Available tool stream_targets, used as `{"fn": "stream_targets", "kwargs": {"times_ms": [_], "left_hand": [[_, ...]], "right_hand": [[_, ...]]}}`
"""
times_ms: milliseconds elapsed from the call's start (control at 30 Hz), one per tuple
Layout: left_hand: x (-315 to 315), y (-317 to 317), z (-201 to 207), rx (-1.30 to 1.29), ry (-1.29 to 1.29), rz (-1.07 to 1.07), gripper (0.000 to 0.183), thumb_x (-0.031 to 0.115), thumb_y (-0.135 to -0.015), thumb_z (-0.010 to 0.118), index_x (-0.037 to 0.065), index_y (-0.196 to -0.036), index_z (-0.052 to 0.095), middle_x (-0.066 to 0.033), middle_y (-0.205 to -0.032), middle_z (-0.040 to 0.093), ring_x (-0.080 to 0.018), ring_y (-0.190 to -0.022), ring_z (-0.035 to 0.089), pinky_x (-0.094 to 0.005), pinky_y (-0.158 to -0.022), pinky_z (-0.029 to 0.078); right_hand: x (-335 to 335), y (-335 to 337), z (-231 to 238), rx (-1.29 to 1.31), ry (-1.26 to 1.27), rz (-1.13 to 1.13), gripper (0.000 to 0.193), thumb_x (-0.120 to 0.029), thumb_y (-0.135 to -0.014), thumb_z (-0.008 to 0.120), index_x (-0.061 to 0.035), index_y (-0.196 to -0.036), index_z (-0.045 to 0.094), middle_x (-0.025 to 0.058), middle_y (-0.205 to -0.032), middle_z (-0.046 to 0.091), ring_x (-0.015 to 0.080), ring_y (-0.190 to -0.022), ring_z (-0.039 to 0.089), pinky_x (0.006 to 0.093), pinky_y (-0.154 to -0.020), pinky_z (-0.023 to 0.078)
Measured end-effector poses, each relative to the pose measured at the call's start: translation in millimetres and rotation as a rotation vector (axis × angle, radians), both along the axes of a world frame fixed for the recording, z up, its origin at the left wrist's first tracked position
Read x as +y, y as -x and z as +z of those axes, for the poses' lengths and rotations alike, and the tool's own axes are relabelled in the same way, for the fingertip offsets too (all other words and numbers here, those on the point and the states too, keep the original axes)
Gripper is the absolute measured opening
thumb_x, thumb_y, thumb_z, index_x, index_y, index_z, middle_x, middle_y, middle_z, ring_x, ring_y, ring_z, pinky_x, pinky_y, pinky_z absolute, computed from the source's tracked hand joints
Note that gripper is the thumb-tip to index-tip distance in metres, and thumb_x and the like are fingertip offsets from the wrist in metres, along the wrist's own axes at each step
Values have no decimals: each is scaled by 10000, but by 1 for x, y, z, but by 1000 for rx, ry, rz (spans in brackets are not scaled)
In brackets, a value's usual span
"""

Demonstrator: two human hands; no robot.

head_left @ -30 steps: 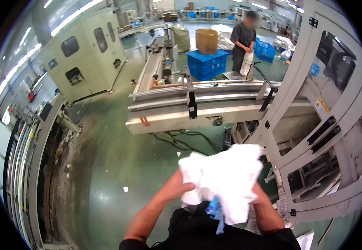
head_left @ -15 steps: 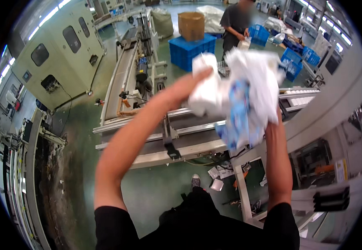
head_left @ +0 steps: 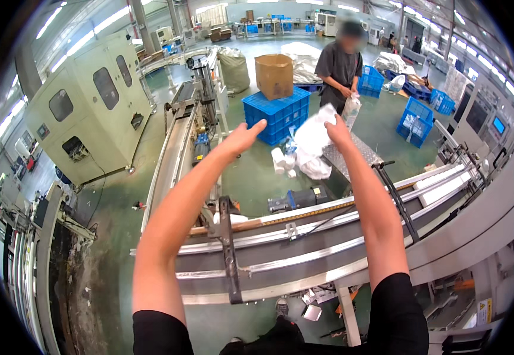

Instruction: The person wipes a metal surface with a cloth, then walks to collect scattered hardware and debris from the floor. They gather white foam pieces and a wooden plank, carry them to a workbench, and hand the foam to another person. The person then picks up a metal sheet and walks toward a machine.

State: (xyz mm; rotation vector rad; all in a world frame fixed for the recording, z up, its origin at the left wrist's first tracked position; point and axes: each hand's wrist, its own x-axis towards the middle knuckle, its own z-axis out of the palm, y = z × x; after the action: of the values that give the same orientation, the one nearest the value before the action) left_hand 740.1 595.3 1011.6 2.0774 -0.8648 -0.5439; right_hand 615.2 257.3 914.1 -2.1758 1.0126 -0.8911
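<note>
Conveyor (head_left: 304, 245) below left grip (head_left: 245, 139), spread wide; right grip (head_left: 339, 133) overlaps white bundle (head_left: 311, 137) in view, cannot tell whether holding.

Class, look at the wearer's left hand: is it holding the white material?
No, the blue crate shows in the gap between the left hand and the white material.

Green floor (head_left: 118, 204), bright strip lights (head_left: 81, 42)

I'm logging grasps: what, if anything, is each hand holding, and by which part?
The bare left hand holds nothing. The bare right hand is at the upper right edge of a crumpled white sheet-like bundle; whether it grips cannot be told.
</note>
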Motion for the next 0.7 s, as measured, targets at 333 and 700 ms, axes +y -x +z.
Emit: {"fn": "stream_targets", "kwargs": {"times_ms": [333, 700], "left_hand": [[208, 60, 103, -390, 469, -105, 710, 501, -866, 561, -18, -1335, 440, -183, -1246, 550, -240, -1165, 521, -351, -998, 374], [486, 289, -270, 1034, -256, -611, 484, 350, -920, 558, -26, -1221, 511, -167, -1043, 630, -290, -974, 622, -425, -881, 472]], "right_hand": [[323, 103, 250, -618, 455, 566, 277, -279, -836, 559, -77, -1021, 522, 121, -831, 601, 257, -715, 593, 398, -731, 451], [740, 531, -273, 672, -595, -127, 472, -320, -854, 568, -152, -1287, 482, 133, -1019, 653, 336, -884, 633, 458, -762, 498]]}}
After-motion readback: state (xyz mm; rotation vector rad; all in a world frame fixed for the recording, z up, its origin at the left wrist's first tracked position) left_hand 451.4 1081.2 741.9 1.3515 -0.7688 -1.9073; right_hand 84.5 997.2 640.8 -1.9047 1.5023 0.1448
